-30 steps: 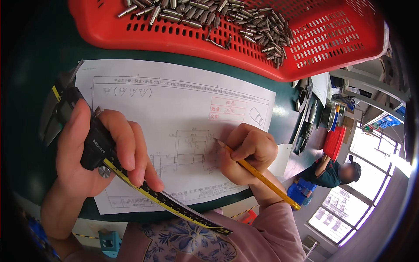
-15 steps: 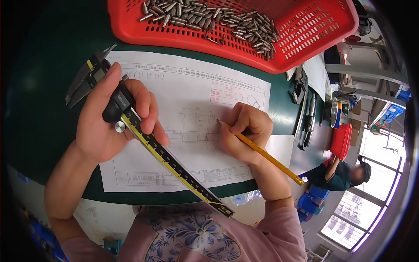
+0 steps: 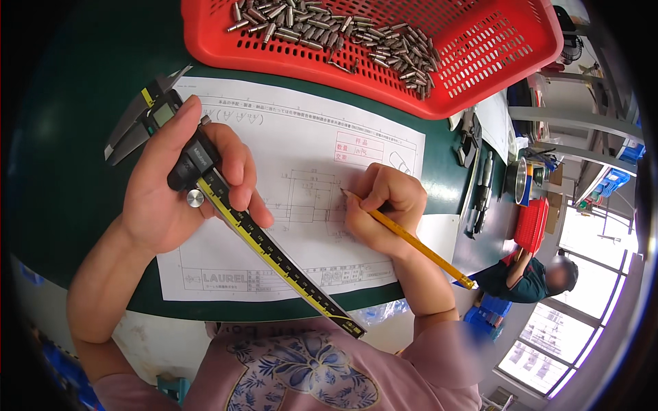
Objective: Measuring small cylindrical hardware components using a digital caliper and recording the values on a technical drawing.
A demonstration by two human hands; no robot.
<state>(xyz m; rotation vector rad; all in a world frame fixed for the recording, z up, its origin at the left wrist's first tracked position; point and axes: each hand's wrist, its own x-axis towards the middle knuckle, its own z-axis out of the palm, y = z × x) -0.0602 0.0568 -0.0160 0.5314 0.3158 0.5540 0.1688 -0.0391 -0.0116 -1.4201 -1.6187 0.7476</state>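
My left hand point(image 3: 168, 185) is closed round a digital caliper point(image 3: 274, 257), its black and yellow beam slanting down toward my chest and its jaws pointing to the upper left. In my right hand point(image 3: 389, 209) a yellow pencil point(image 3: 421, 246) is gripped, its tip at the dimension lines on a white sheet with a technical drawing point(image 3: 226, 147). Both hands are over this sheet, the right one resting on it. The drawing shows a stepped part in outline, with a red-stamped box near the upper right.
Beyond the sheet stands a red perforated basket point(image 3: 480, 75) with many small metal pins point(image 3: 315, 27). Another caliper point(image 3: 469, 140) and a micrometer-like tool point(image 3: 484, 185) lie to the right on the green table point(image 3: 75, 226). A metal bowl point(image 3: 515, 177) sits farther right. A co-worker point(image 3: 531, 277) holds a red basket point(image 3: 531, 226).
The view has shifted slightly, so the basket and caliper appear a little farther right. Both hands keep their grips, and the pencil tip stays at nearly the same spot on the drawing.
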